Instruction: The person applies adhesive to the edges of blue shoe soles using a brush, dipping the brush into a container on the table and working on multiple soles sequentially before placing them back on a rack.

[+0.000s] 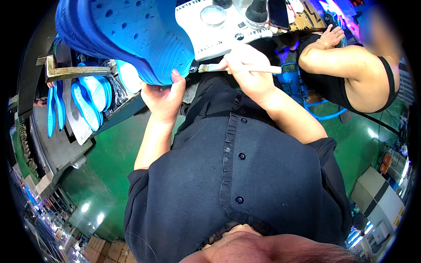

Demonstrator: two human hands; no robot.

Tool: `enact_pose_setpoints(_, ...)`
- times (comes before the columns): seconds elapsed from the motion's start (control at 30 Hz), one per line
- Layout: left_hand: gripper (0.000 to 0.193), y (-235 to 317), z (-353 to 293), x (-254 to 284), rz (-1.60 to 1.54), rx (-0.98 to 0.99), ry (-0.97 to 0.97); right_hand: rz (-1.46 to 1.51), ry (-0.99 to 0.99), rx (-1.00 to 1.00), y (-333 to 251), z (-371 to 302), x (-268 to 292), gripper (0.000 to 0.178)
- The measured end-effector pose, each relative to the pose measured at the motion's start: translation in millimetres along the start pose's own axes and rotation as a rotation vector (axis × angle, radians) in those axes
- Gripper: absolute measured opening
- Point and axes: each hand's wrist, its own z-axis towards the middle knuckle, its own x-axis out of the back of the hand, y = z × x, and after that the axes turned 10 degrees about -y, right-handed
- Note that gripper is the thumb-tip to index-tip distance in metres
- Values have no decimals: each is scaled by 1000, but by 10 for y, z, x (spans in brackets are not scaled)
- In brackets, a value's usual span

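Blue foam makes up the shoe sole (pixel 131 35), a thick moulded piece with round perforations across its flat face and shallow ribbed grooves near its curved lower edge; it sits at the upper left of the view, raised in front of the person's torso. Left hand (pixel 164 98) supports it from below, fingers closed around the rim and the thumb pressed flat against the blue surface. Right hand (pixel 247 70) is closed in a narrow pinch on a small brush (pixel 239 68) with a pale, slender handle; the bristle tip points left toward the sole's lower edge, close to it, contact not discernible. Behind the brush lies a white tray (pixel 219 37) carrying a round, shallow glass dish (pixel 213 14). At far left, further blue soles (pixel 90 98) stand on edge in a grey metal rack (pixel 57 140). Glossy green floor (pixel 114 153) extends below. Another person's bare arm (pixel 342 57) occupies the upper right.
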Motion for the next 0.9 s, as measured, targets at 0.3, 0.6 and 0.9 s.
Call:
enact_pose_setpoints(0.3, 46, -12, 9, -15, 15, 2, -16, -95, -76, 103, -28, 102, -36, 16)
enact_pose_setpoints(0.6, 41, -56, -20, -8, 76, -7, -47, -14, 14, 40, 22, 23, 26, 18)
enact_pose_setpoints(0.9, 39, -31, 35, -9, 205, -162, -61, -174, 15, 89, -16, 39, 127, 16)
